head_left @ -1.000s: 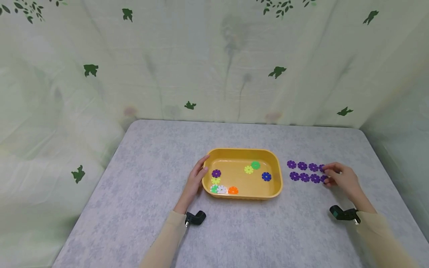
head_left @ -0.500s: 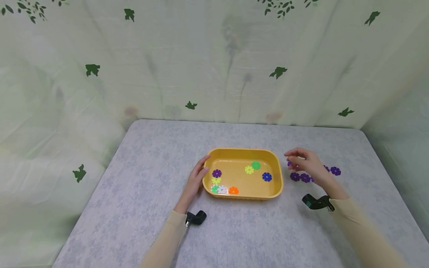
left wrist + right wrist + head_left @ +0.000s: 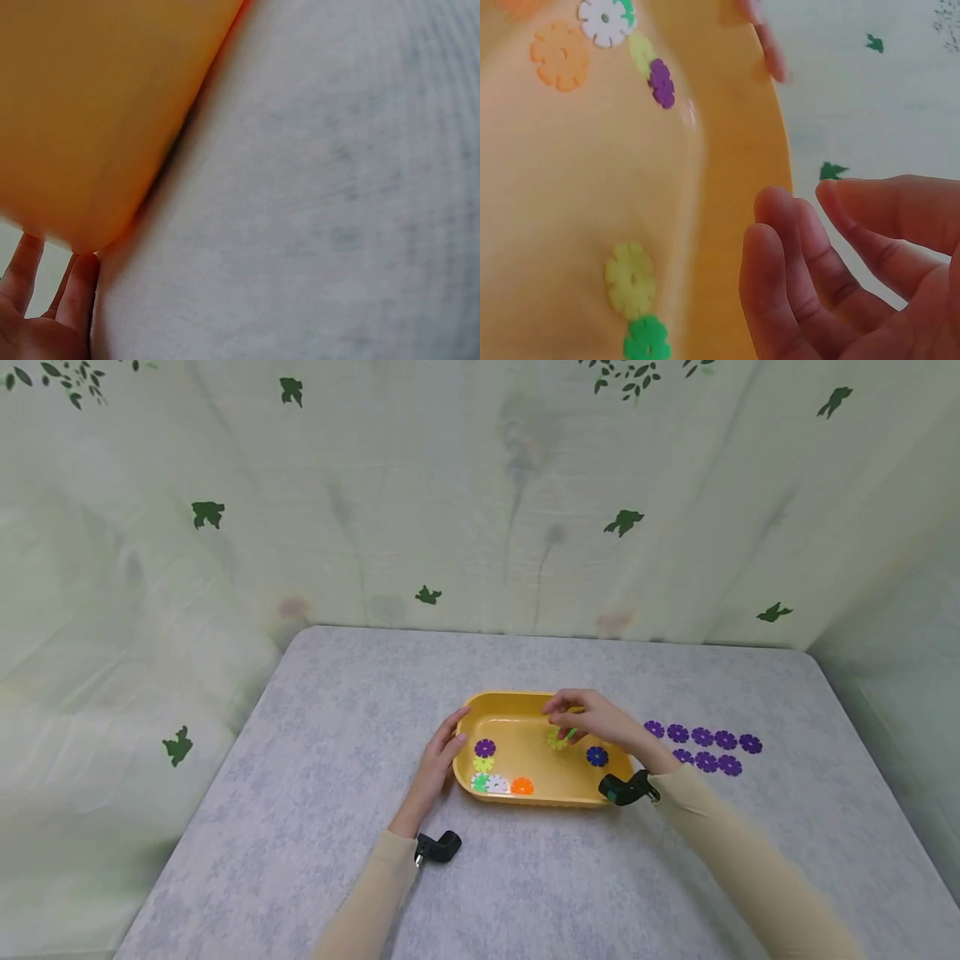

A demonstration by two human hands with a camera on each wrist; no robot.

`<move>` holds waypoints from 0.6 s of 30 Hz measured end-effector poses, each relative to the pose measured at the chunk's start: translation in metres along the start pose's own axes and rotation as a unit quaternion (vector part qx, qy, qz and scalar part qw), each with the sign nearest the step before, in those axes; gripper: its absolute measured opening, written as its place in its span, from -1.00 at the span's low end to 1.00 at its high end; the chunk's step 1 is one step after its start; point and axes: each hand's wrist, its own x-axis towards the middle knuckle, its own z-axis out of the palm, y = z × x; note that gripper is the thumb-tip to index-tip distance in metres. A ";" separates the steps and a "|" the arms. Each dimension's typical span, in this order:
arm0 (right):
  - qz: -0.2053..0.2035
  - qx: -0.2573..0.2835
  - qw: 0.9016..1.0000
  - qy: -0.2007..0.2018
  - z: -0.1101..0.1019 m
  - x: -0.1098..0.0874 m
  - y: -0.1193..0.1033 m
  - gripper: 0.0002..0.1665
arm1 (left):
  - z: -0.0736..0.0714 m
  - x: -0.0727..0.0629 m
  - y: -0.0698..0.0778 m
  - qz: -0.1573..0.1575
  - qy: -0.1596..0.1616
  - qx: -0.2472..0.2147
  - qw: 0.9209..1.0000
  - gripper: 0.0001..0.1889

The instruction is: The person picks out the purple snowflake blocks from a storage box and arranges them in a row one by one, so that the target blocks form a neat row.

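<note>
A yellow tray point(image 3: 540, 800) lies on the table with several flower-shaped plastic discs in it. My left hand point(image 3: 433, 768) rests against the tray's left end; in the left wrist view its fingers point(image 3: 75, 296) look fairly straight against the wall. Over the tray's right half hovers my right hand point(image 3: 592, 717), holding nothing, its fingers loosely bent and apart in the right wrist view. Beneath it are a yellow disc point(image 3: 630, 279) and a green disc point(image 3: 646, 339), both partly covered in the head view. A blue disc point(image 3: 597, 756) lies nearby.
Purple discs point(image 3: 702, 738) form two rows on the table right of the tray. At the tray's left are purple point(image 3: 485, 748), yellow, green, white point(image 3: 497, 784) and orange point(image 3: 522, 786) discs. A pale cloth with green leaf shapes hangs behind the table.
My right hand has left the right end of the purple rows, passed over their left end, and come over the tray. A purple disc now shows at the upper row's right end. The left hand stays put.
</note>
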 end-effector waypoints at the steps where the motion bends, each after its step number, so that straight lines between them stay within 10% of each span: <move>1: 0.000 0.000 1.000 -0.007 0.003 0.004 -0.001 -0.67 | 0.000 0.000 0.000 -0.001 0.000 0.000 1.000 -0.58; 18: 0.028 -0.026 0.995 -0.092 0.055 0.063 0.000 -0.67 | -0.001 0.000 0.001 0.003 -0.006 -0.009 1.000 -0.57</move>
